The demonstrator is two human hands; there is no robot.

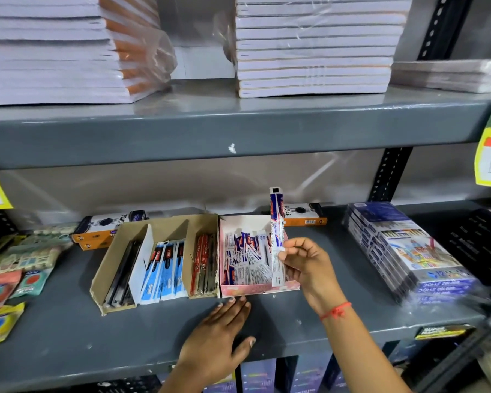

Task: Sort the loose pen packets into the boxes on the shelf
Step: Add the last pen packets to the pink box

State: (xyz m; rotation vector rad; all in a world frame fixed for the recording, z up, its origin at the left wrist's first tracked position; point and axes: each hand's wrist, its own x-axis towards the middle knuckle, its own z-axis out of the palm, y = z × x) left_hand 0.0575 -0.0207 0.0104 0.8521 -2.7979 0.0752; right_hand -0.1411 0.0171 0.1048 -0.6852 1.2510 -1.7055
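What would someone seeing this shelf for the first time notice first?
Probably the right hand holding a blue and white pen packet upright over the pink box, which is full of similar packets. Next, the left hand lying flat on the shelf just in front of that box, beside the brown box of sorted pens. Above, tall notebook stacks fill the upper shelf.

Stacked notebooks (312, 49) on the upper shelf, colour-pencil packs (408, 251) right, eraser packets (20, 268) left.

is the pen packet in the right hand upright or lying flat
Upright. The right hand pinches the pen packet near its lower end, above the pink box.
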